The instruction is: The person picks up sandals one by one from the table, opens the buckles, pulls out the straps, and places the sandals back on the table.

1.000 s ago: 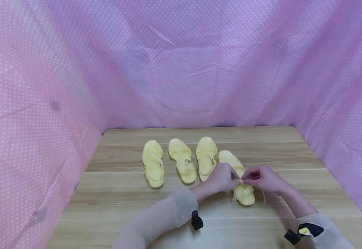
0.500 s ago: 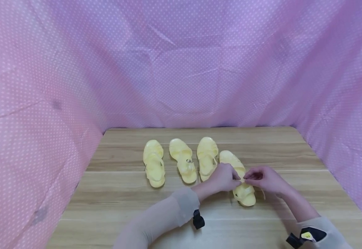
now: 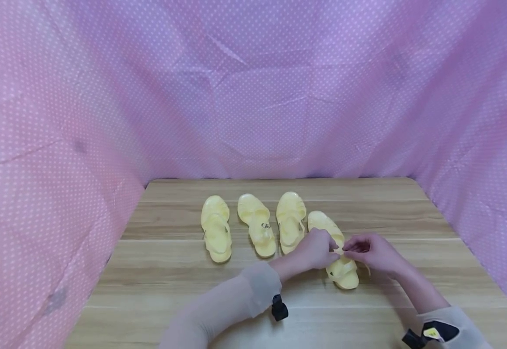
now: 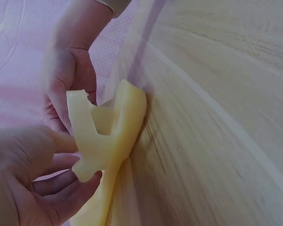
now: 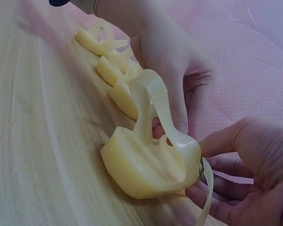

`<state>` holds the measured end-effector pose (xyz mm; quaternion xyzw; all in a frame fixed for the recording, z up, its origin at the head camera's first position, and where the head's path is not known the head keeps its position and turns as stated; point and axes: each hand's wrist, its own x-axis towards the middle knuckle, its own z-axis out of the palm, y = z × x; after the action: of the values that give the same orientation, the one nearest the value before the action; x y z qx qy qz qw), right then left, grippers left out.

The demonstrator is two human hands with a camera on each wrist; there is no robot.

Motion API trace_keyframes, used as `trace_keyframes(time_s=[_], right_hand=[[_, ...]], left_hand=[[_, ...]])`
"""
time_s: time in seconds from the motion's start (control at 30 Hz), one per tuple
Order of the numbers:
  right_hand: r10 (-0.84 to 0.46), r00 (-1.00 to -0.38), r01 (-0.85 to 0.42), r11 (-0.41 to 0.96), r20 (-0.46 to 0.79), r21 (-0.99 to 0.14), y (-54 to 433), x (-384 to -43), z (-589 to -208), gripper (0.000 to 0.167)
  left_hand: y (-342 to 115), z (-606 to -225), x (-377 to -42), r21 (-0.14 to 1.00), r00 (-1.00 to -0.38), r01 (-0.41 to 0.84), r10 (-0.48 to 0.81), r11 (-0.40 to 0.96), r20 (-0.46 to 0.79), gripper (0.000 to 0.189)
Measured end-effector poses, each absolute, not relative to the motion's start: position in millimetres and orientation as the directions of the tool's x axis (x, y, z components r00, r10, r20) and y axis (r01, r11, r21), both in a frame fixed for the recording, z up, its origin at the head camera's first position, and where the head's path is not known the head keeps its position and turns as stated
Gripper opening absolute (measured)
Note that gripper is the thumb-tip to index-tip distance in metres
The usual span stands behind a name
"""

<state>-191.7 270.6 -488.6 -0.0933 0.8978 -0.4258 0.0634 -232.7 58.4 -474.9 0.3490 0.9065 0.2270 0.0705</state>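
Rightmost in a row of pale yellow jelly sandals lies the sandal (image 3: pixel 347 280) that both hands work on, its toe pointing away. From its left side the left hand (image 3: pixel 316 249) grips the side of the ankle part between thumb and fingers; the left wrist view shows these fingers (image 4: pixel 87 186) curled at a tab of it. Opposite, the right hand (image 3: pixel 374 252) pinches the strap's buckle side. A thin loose strap end (image 5: pixel 208 188) hangs by the right fingers in the right wrist view, next to a small metal buckle (image 5: pixel 201 168). The fingertips partly hide the buckle.
Three more matching sandals stand to the left: one close by (image 3: pixel 290 218), one in the middle (image 3: pixel 255 220) and one at the far left (image 3: pixel 216 232). They rest on a wood-grain table (image 3: pixel 157 291). Pink dotted cloth (image 3: pixel 253 97) hangs behind and at the sides.
Between the fingertips the strap, raised a second ago, now sits lower against the sandal. Both hands have shifted only slightly; the other sandals stay put.
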Motion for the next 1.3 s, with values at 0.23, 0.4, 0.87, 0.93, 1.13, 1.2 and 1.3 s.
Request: trace_keyframes(time_s=[0.23,0.4,0.87,0.93,1.13,1.2,1.3], right_hand=[[-0.196,-0.980,-0.090,0.612,-0.040,-0.786,270.7,-188.9,-489.8,0.014],[-0.195,-0.980,-0.090,0.611,-0.039,-0.786,271.0,-188.0,-490.0,0.014],[-0.183,-0.983,-0.105,0.614,-0.012,-0.782,271.2,-184.8,-489.7,0.014],[-0.185,-0.983,-0.114,0.623,-0.003,-0.774,272.4,-185.0,-489.8,0.013],[-0.190,-0.982,-0.121,0.640,-0.004,-0.759,274.0,-184.8,-490.3,0.014],[-0.188,-0.982,-0.118,0.643,-0.007,-0.757,274.1,-184.5,-491.1,0.014],[-0.186,-0.983,-0.114,0.637,-0.008,-0.763,274.0,-184.9,-492.8,0.014]], left_hand=[[61.3,-479.5,-237.2,0.453,-0.721,0.618,0.692,0.642,0.003,0.012],[60.6,-476.3,-236.2,0.410,-0.726,0.614,0.686,0.674,-0.040,0.008],[71.4,-474.3,-233.3,0.317,-0.729,0.636,0.682,0.704,-0.054,0.018],[72.1,-474.4,-233.6,0.295,-0.730,0.636,0.680,0.713,-0.066,0.024],[74.9,-470.2,-230.8,0.236,-0.736,0.637,0.670,0.734,-0.096,0.025],[76.5,-468.8,-229.5,0.227,-0.740,0.637,0.667,0.737,-0.089,0.015],[78.4,-469.7,-229.6,0.231,-0.753,0.623,0.653,0.748,-0.084,0.012]])
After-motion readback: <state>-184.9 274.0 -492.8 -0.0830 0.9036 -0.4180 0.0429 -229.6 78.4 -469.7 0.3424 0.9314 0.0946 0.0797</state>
